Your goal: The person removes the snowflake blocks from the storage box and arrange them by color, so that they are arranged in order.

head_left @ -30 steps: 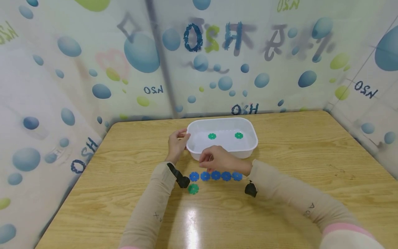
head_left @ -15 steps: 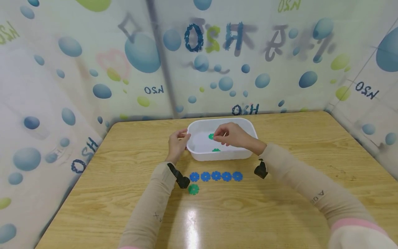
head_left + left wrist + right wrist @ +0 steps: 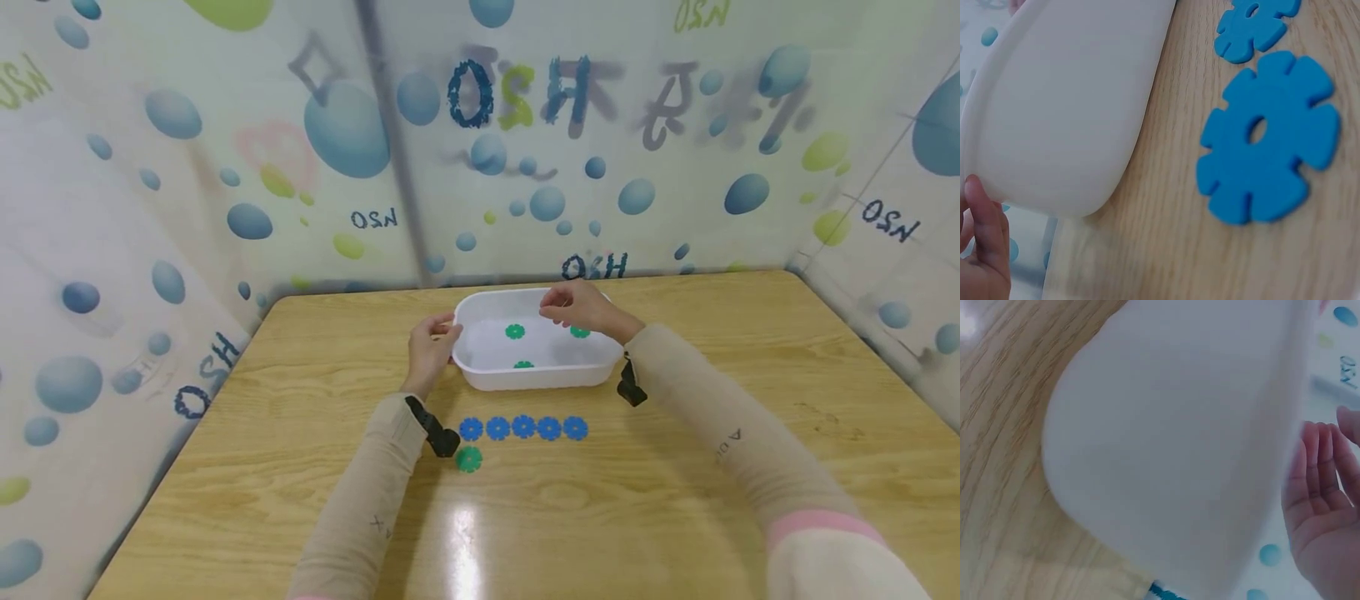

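Note:
A white plastic basin (image 3: pixel 495 379) stands on the table, with a few green snowflake-shaped building discs (image 3: pixel 515 332) inside. My left hand (image 3: pixel 429 354) grips its left rim, and the left wrist view shows the fingers (image 3: pixel 988 219) at the edge. Over the basin's right half hovers my right hand (image 3: pixel 581 308). Its fingers are loosely bent, the thumb stands apart, and nothing shows between them in the right wrist view. Several blue snowflake discs (image 3: pixel 523 427) lie in a row before the basin. Below the row's left end is one green disc (image 3: pixel 469 459).
The wooden table (image 3: pixel 600 517) reaches back to a wall curtain (image 3: pixel 495 183) printed with bubbles and letters. Black wrist cameras (image 3: pixel 442 437) sit on both wrists, the left one close beside the disc row.
My right hand has gone from in front of the basin, near the blue row, to over the basin, then farther back and right. The left hand has stayed on the rim.

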`<state>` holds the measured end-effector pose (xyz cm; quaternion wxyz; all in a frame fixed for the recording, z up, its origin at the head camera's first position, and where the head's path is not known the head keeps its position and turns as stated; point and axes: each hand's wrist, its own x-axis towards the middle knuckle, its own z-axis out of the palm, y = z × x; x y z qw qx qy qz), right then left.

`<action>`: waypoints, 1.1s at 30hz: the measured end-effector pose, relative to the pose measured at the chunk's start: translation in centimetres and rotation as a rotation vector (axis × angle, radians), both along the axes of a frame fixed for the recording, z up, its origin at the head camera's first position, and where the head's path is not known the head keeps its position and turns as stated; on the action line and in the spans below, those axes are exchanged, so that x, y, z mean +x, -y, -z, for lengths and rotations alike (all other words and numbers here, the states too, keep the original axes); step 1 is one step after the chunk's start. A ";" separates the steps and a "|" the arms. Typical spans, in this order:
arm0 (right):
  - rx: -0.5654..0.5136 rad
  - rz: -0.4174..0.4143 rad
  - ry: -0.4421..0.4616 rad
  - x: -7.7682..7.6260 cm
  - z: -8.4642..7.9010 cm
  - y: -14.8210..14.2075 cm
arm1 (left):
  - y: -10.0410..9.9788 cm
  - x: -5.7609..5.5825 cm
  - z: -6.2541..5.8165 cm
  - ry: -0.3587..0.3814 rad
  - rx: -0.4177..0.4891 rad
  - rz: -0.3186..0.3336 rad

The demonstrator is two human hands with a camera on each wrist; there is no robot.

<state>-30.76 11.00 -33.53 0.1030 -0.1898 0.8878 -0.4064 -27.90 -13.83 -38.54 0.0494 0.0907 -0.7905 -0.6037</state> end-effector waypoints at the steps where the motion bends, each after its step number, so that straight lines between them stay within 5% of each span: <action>1: 0.006 0.010 0.008 -0.1 0.2 -0.1 | 0.0 0.0 0.0 0.001 0.000 -0.001; 13: 0.109 0.172 0.066 -1.6 2.5 -0.5 | 0.1 0.0 0.1 -0.012 -0.006 0.011; 20: 0.143 0.198 -0.007 -2.0 3.7 -0.7 | 0.1 -0.1 0.3 -0.012 0.003 0.009; 33: 0.159 0.275 -0.002 -1.9 4.5 -0.7 | 0.2 -0.1 0.4 -0.016 0.009 0.008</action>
